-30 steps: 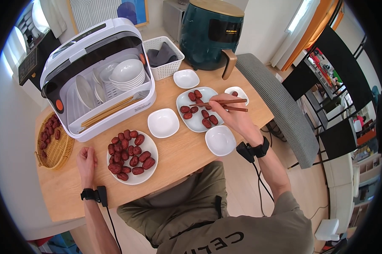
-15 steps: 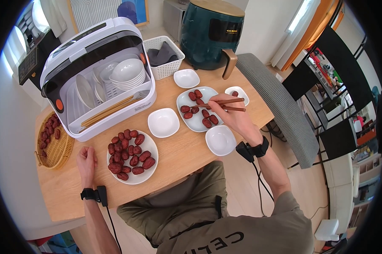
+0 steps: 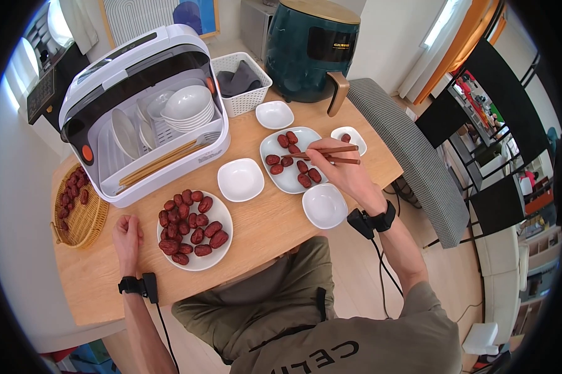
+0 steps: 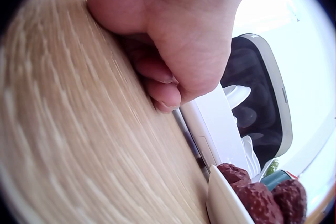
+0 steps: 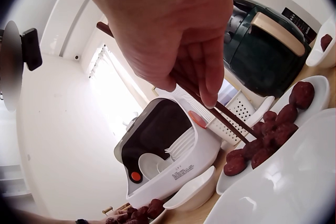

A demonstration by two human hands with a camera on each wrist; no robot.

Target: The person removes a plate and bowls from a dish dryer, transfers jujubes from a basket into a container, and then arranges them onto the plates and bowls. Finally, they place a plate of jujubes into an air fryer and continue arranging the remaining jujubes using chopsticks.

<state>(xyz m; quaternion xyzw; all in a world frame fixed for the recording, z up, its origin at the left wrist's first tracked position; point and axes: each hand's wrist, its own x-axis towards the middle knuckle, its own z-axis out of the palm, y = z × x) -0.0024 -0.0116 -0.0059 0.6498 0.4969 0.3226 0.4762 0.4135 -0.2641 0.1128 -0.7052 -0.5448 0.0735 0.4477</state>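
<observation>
Chopsticks of dark brown wood (image 3: 321, 154) are held in the right hand (image 3: 343, 171), the fingers curled round them and pinching them near the upper end. Their tips reach over the pale oval plate (image 3: 270, 171) in the middle of the light wooden table (image 3: 262, 227) and come down among the red dried dates (image 3: 293, 163) that lie on it — from the right wrist view the tips are at the dates, but I cannot tell if one date is already caught between them. The right hand itself hovers above the right edge of this plate, just over the small round white bowl (image 3: 324, 206) that stands near the person.

The left hand (image 3: 126, 238) rests on the table at the left side, with the fingers curled under into a loose fist and nothing inside. It lies just beside the round white plate (image 3: 222, 249), which is heaped with more red dates (image 3: 190, 227).

Other small white dishes stand around the oval plate: one square dish (image 3: 240, 181) to its left, one (image 3: 274, 115) behind it, and one small dish (image 3: 348, 140) at the right with a single date inside. At the back of the table there is a white countertop dish dryer (image 3: 141, 106) with bowls and plates in it, a white slotted basket (image 3: 240, 84), and a dark green air fryer (image 3: 309, 47). At the far left — a woven round basket (image 3: 85, 218) with some dates.
</observation>
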